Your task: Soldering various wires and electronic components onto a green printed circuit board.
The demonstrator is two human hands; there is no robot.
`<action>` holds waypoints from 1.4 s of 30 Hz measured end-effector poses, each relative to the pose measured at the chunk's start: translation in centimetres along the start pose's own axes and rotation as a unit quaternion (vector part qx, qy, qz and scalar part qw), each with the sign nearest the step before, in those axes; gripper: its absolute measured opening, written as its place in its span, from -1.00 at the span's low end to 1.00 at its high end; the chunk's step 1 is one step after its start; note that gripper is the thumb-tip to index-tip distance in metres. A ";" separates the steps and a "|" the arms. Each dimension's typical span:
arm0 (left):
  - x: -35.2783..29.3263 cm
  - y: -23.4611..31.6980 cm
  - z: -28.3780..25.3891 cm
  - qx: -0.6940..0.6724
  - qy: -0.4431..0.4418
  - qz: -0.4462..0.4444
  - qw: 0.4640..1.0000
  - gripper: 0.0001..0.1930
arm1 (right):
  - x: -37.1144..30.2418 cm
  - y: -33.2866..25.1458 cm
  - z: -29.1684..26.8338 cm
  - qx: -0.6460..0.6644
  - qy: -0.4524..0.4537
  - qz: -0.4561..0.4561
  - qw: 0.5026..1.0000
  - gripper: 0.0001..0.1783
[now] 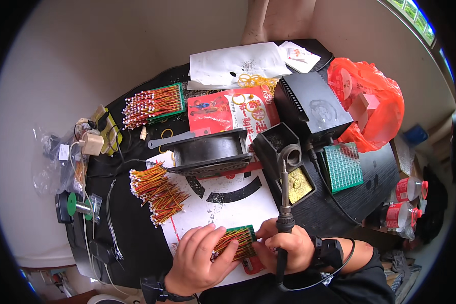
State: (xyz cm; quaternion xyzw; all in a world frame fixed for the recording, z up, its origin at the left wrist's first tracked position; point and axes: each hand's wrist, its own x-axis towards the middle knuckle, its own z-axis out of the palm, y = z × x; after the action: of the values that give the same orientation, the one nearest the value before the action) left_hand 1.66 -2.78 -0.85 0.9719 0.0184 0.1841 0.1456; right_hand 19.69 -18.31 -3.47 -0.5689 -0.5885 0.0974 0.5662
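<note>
Near the table's front edge lies a green circuit board (250, 232) with a row of red and yellow wires (237, 243) across it. My left hand (200, 261) grips the board's wired side, thumb and fingers around the wires, whose left ends it hides. In my right hand (295, 247) is a soldering iron (285, 223), its handle between the fingers and its metal tip pointing up and away. The fingertips of that same hand touch the board's right edge. A white sheet (261, 213) with dark specks lies beneath.
Loose wires (162, 195) lie left of a black fan (207, 152). Beyond are a wired board stack (159, 104) and rubber bands (256, 81). An iron stand with yellow sponge (299, 185), a black soldering station (316, 106), bare boards (343, 167) and a red bag (385, 96) stand right.
</note>
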 end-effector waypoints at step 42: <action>0.6 0.0 0.4 -0.105 -0.045 -0.073 0.991 -0.26 | -0.5 0.4 0.1 -0.042 0.075 0.012 0.996 -0.47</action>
State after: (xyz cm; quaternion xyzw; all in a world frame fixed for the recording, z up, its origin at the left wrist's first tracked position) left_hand 2.33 -2.85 -0.99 0.9545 0.0632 0.1304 0.2605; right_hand 19.70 -18.51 -4.05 -0.6051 -0.5408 0.0362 0.5831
